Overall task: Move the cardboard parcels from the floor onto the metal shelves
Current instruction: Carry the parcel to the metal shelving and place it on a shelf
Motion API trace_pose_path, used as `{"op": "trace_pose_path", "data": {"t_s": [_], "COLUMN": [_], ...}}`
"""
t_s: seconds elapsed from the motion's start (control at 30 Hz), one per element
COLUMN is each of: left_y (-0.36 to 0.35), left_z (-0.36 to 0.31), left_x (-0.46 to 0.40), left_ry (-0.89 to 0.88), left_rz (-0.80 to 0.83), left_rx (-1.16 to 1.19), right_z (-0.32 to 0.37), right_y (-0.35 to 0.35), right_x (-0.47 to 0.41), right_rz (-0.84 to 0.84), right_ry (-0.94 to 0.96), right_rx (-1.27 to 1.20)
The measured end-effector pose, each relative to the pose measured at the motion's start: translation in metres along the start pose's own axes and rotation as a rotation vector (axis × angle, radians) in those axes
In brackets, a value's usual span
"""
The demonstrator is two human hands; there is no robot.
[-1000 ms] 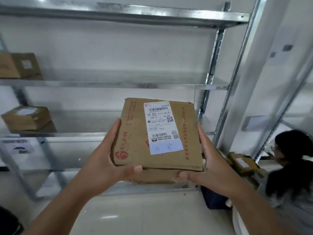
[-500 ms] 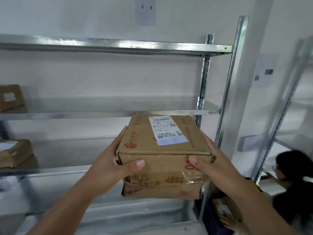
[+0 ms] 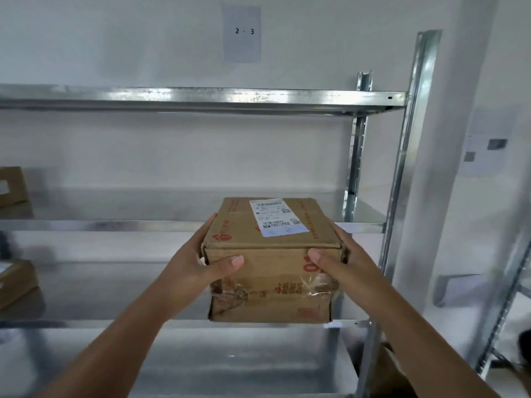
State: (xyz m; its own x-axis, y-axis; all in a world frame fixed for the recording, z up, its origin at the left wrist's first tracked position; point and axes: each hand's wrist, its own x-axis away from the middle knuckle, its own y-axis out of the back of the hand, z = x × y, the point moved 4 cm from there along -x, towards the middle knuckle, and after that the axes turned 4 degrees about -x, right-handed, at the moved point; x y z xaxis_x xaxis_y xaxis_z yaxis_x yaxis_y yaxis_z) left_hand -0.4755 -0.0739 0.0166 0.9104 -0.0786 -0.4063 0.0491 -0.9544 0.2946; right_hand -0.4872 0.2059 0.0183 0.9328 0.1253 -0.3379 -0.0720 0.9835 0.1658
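Observation:
I hold a brown cardboard parcel with a white shipping label on top and clear tape across its front. My left hand grips its left side, thumb on the front face. My right hand grips its right side the same way. The parcel is in the air in front of the metal shelves, its top about level with the middle shelf's front edge and its bottom near the edge of the shelf below. Whether it rests on a shelf is unclear.
Two other cardboard parcels sit at the far left, one on the middle shelf and one on the shelf below. A steel upright stands just right of the parcel. A paper sign "2 - 3" hangs on the wall.
The parcel has gone up and forward toward the shelves with both hands on it. My view has risen, so the other person at the lower right is almost out of sight.

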Motion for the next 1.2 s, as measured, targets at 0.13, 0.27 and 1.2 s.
{"op": "trace_pose_path", "data": {"t_s": [0.13, 0.27, 1.2], "left_y": [-0.015, -0.016, 0.002], "left_z": [0.008, 0.016, 0.132], "left_x": [-0.053, -0.105, -0.329], "left_ry": [-0.004, -0.022, 0.064], "left_rz": [-0.015, -0.001, -0.003], "left_rx": [0.005, 0.008, 0.106], "right_z": [-0.010, -0.016, -0.085], "right_y": [0.020, 0.025, -0.007], "right_x": [-0.056, -0.107, -0.328], "right_rz": [0.003, -0.015, -0.057], "right_ry": [0.038, 0.044, -0.014], "right_rx": [0.043, 0.023, -0.039]}}
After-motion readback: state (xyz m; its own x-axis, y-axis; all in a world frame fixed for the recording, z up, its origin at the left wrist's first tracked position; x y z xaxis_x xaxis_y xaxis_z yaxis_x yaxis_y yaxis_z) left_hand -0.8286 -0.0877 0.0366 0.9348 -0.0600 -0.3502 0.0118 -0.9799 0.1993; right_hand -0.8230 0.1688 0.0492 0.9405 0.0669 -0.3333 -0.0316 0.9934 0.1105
